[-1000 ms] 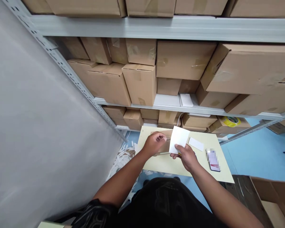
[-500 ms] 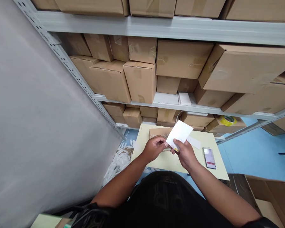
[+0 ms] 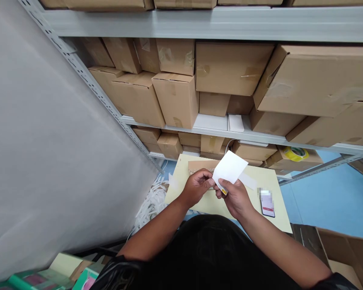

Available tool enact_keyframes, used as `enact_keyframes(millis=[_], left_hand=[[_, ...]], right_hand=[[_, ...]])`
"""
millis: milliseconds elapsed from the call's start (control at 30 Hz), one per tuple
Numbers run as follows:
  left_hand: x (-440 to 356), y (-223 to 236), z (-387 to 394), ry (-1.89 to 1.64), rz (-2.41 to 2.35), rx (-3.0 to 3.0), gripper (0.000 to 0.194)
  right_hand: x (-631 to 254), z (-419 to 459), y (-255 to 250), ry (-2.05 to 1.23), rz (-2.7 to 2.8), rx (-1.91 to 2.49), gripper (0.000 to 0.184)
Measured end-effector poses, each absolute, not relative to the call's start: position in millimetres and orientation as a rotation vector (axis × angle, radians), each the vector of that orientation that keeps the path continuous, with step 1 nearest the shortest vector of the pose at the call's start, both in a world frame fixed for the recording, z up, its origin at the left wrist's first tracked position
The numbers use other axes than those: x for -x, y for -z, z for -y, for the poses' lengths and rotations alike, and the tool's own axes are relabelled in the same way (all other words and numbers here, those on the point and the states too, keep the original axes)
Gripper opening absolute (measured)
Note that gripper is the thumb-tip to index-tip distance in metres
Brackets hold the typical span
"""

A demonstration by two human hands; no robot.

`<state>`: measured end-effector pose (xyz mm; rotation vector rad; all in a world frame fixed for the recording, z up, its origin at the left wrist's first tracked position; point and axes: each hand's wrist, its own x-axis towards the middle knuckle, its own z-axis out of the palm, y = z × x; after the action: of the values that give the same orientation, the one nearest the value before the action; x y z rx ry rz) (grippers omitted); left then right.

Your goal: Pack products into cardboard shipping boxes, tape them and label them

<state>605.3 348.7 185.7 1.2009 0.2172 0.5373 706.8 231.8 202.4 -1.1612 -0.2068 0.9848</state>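
Note:
My right hand [image 3: 235, 197] grips a white sheet [image 3: 230, 167] by its lower part, thumb on top, and a small yellow-and-black mark shows near its bottom corner. At the sheet's left corner, the fingers of my left hand [image 3: 199, 186] are pinched together on its edge. Both hands are above a pale yellow table [image 3: 175, 197]. Behind the left hand lies a brown cardboard piece or box [image 3: 203, 165], partly covered, with something clear and shiny along its front. Another white slip [image 3: 248, 181] lies on the table, half hidden by the sheet.
A phone [image 3: 267, 203] rests at the table's right. Shelves [image 3: 181, 24] full of cardboard boxes [image 3: 234, 66] rise in front, with a yellow tape roll [image 3: 295, 153] on a lower box. White paper strips [image 3: 151, 201] litter the floor at left. An open carton [image 3: 345, 253] stands at lower right.
My left hand has come to the sheet's left corner and pinched it. The sheet has tilted to the right in my right hand. The view has shifted slightly.

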Motion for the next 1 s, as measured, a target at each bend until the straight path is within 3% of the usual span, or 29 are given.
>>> enact_keyframes(millis=[400,1000], left_hand=[[-609.6,-174.6,-352.2,-0.595,-0.223,-1.179,0.028],[-605.2,-177.7,-360.9,-0.667,-0.342,-1.364,0.031]], right_hand=[[-708.6,-233.8,-199.3,-1.035,0.143,1.145,0.038],[-707.2,-240.5,-194.3,-0.973,0.196,1.189,0.033]])
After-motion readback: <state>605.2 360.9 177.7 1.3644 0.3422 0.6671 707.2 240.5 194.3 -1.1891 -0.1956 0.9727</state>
